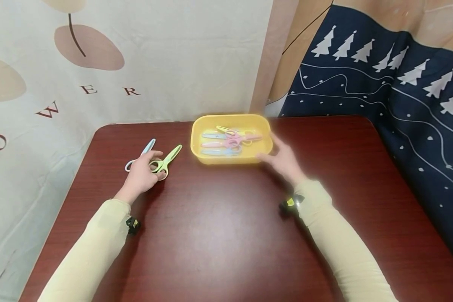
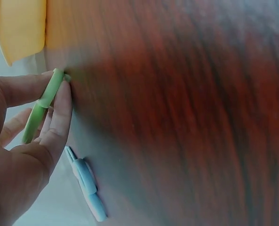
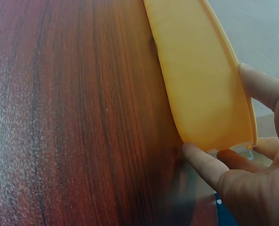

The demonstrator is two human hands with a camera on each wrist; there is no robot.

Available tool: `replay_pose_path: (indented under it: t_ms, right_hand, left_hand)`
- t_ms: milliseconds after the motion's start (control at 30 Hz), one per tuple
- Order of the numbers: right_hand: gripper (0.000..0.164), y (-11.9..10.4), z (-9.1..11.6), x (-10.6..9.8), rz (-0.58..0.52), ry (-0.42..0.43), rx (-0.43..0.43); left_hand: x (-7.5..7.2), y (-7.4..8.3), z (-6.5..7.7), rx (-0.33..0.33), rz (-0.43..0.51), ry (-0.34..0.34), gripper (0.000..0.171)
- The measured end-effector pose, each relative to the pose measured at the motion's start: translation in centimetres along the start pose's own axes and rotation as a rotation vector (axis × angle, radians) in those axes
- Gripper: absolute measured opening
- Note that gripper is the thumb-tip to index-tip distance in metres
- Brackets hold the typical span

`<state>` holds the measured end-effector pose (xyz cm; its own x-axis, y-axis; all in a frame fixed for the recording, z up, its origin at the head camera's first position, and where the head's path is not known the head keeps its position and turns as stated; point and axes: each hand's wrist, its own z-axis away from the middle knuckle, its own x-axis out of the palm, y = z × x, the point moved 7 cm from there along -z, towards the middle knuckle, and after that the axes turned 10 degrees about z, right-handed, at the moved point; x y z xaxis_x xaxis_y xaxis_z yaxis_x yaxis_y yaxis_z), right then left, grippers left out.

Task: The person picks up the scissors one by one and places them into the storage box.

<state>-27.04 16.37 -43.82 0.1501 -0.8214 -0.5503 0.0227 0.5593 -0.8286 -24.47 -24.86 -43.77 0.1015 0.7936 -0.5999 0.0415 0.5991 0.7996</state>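
My left hand [image 1: 140, 173] pinches a pair of light green scissors [image 1: 172, 154] by the handles, between thumb and fingers. The blades point away and to the right, toward the yellow plastic bin [image 1: 211, 160]. Just beyond that hand lies a pair of light blue scissors [image 1: 149, 145], partly covered by it in the head view; in the left wrist view these blue scissors [image 2: 86, 181] lie on the table. At the bin's right end, my right hand [image 1: 285, 161] grips the near corner, thumb in front and fingers along the side. Several pink, blue and yellow scissors [image 1: 220, 152] lie inside the bin.
The dark red wooden table [image 1: 211, 235] has the bin near its far edge. Behind it hangs a pale printed cloth [image 1: 196, 58]. A navy cloth with white trees [image 1: 362, 84] hangs to the right. Each sleeve cuff carries a small black wrist camera [image 1: 133, 225].
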Motion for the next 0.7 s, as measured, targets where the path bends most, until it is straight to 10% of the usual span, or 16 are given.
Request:
replay_pose_path:
  t_ms: [400, 700]
  right_hand:
    - [0.092, 0.0, -0.1, -0.1, 0.021, 0.001, 0.009]
    - [0.092, 0.0, -0.1, -0.1, 0.030, 0.004, 0.007]
  left_hand:
    - [-1.4, 0.6, 0.4, -0.001, 0.077, 0.150, 0.058]
    - [-0.9, 0.9, 0.6, -0.071, 0.489, 0.135, 0.061]
